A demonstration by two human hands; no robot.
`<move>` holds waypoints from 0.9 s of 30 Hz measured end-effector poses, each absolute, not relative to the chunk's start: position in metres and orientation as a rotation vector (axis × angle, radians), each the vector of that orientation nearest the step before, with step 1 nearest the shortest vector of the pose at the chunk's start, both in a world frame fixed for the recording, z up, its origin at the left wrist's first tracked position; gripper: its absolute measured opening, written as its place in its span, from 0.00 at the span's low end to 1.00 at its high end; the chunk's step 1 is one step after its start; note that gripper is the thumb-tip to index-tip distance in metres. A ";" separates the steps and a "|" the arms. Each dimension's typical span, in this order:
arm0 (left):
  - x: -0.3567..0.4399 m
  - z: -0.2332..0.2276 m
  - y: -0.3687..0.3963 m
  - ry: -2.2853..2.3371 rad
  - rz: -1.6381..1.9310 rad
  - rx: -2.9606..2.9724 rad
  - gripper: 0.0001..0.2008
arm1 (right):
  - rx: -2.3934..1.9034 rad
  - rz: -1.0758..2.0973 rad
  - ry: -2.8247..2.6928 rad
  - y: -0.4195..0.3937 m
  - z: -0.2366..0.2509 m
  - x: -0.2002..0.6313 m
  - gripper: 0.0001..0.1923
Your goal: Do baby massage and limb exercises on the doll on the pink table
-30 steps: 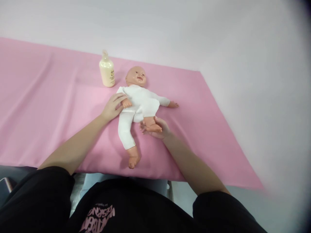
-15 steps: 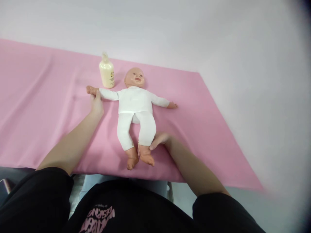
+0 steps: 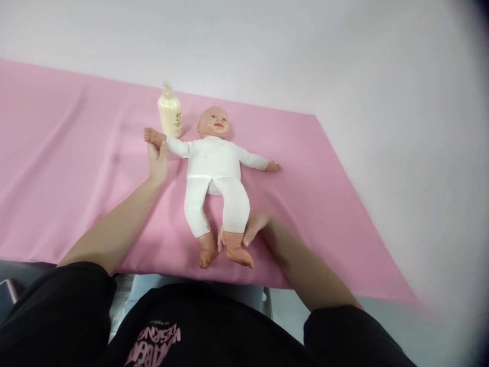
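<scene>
Pink sheet (image 3: 57, 168) over the desk, filling left and centre of frame. Left hand (image 3: 157, 159) left of centre, grip closed lightly on the doll's wrist, doll's bare hand sticking out just above the fingers. Cream pump bottle (image 3: 170, 113) upright, upper centre, just beside that arm. Doll (image 3: 214, 163) centre frame, on its back, bald head toward the top, white long-sleeved suit, bare hands and feet, arms spread. Right hand (image 3: 250, 229) lower centre, grip wrapped round the doll's ankle, foot poking out below.
</scene>
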State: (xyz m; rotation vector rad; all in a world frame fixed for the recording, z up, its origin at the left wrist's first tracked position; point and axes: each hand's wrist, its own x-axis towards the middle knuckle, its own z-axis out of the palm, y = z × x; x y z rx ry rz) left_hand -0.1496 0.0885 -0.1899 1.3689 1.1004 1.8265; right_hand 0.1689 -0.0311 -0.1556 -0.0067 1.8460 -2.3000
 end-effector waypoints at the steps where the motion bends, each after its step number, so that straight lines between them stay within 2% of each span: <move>1: -0.145 -0.189 0.084 1.107 1.834 1.437 0.35 | -0.057 -2.349 1.837 -0.032 -0.159 0.169 0.26; 6: -0.124 -0.177 0.057 1.091 1.564 1.999 0.29 | -0.038 -2.981 1.723 -0.032 -0.176 0.174 0.29; 9: -0.119 -0.168 0.047 1.067 1.364 2.249 0.26 | 0.353 -3.351 1.621 -0.026 -0.179 0.177 0.28; 11: -0.117 -0.165 0.047 1.033 1.256 2.345 0.25 | 0.663 -3.474 1.535 -0.021 -0.179 0.178 0.26; 15: -0.117 -0.165 0.052 0.971 1.161 2.429 0.22 | 0.976 -3.474 1.463 -0.016 -0.180 0.177 0.24; 20: -0.118 -0.168 0.051 0.959 1.238 2.412 0.22 | 1.004 -3.459 1.487 -0.017 -0.179 0.176 0.23; 23: -0.119 -0.171 0.051 1.033 1.416 2.242 0.25 | 0.908 -3.471 1.509 -0.016 -0.179 0.177 0.26; 27: -0.128 -0.181 0.065 1.132 1.665 1.800 0.29 | 0.471 -3.364 1.676 -0.018 -0.183 0.180 0.31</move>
